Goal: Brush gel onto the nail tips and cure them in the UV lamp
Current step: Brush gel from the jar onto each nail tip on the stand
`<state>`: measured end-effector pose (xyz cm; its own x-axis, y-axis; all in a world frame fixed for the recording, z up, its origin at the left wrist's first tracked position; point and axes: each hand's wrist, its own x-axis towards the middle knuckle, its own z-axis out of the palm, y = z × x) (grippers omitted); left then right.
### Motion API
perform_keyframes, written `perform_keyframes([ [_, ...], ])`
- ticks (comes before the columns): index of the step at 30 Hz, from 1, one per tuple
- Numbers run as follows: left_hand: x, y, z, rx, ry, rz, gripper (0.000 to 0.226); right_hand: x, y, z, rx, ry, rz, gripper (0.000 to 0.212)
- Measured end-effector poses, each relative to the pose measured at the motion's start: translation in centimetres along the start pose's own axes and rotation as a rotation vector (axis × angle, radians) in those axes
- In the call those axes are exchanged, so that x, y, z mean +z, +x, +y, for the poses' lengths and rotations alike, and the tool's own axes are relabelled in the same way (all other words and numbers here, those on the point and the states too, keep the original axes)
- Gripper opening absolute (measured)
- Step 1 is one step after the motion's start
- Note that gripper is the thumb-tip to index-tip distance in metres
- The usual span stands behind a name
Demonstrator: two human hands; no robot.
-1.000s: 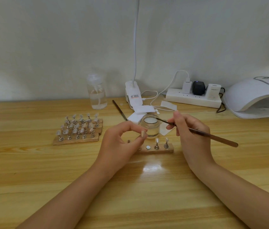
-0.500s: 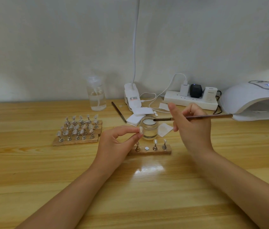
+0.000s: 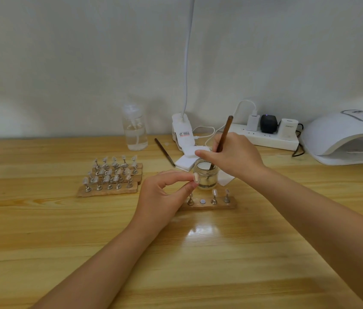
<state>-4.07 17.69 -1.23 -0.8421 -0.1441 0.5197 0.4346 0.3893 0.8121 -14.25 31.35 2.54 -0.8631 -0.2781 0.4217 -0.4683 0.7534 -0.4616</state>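
The UV lamp (image 3: pixel 345 139) runs off the right edge. Brush (image 3: pixel 221 139) bristles are lost down in the jar (image 3: pixel 205 177). Left hand (image 3: pixel 165 197) covers part of the wooden holder (image 3: pixel 211 205).

The brush (image 3: pixel 222 139) has swung upright, tip into the jar (image 3: pixel 205 175).

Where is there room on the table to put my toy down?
Bare wood lies left of the nail tip racks and in front of the small holder, between the forearms. It's crowded around the jar and power strip.
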Motion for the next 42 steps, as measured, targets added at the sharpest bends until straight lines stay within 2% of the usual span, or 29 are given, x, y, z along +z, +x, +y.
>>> perform_keyframes([
  [6, 0.1, 0.1, -0.1, -0.006, -0.007, 0.009, 0.019, -1.6, 0.2, 1.0, 0.136, 0.333, 0.124, 0.041],
  [11, 0.0, 0.0, 0.0, -0.006, -0.006, 0.015, 0.022, -2.1, -0.1, 2.0, 0.245, 0.483, 0.111, 0.043],
  [17, 0.1, 0.0, 0.0, -0.01, -0.012, 0.011, 0.019, -2.3, -0.4, 2.4, 0.315, 0.548, 0.097, 0.04],
  [28, 0.1, 0.0, 0.0, 0.002, -0.016, 0.022, 0.017, -3.0, -0.3, 2.8, 0.391, 0.64, 0.182, 0.039],
  [34, 0.1, 0.1, -0.1, 0.007, -0.015, 0.01, 0.016, -1.9, -0.5, 2.9, 0.44, 0.696, 0.152, 0.037],
  [42, 0.1, 0.1, -0.2, 0.003, -0.002, 0.013, 0.017, -2.5, -1.4, 3.3, 0.407, 0.718, 0.222, 0.037],
])
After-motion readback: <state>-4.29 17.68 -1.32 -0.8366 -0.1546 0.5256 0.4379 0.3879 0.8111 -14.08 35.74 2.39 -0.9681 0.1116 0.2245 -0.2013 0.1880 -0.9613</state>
